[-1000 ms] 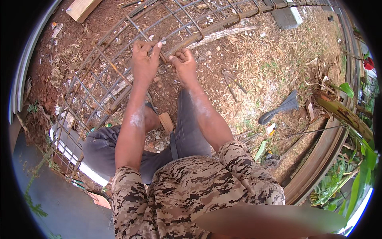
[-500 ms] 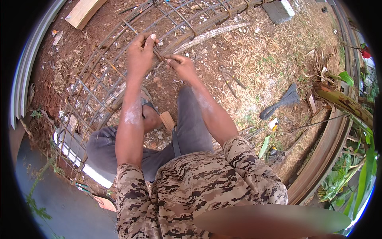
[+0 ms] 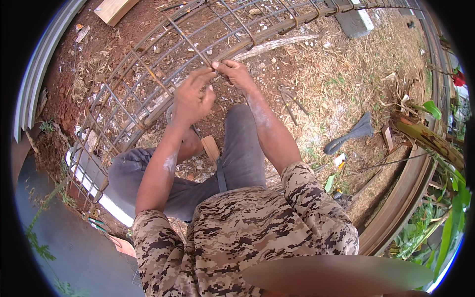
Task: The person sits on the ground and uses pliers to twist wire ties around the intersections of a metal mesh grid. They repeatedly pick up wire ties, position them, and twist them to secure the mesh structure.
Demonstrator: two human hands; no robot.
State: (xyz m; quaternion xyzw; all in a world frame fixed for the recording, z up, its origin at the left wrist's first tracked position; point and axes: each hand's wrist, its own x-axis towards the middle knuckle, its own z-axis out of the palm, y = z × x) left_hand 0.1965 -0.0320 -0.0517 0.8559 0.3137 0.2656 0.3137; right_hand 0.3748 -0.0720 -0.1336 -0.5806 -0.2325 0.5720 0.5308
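A long cage of rusty steel bars lies on the red soil in front of me, with cross rings tied along it. My left hand is curled at a joint of the cage, fingers pinched on a thin tie wire. My right hand meets it from the right, fingertips pinching the same wire where a ring crosses a long bar. My knees in grey trousers sit just under the hands.
A wooden block lies by my left knee. Pincers and a dark trowel-like tool rest on the dry grass to the right. A timber piece lies at top left, a concrete block at top right, plants at the right edge.
My left hand has come down and to the right from the upper bar. Both hands now meet at one joint of the cage; the view has shifted slightly.
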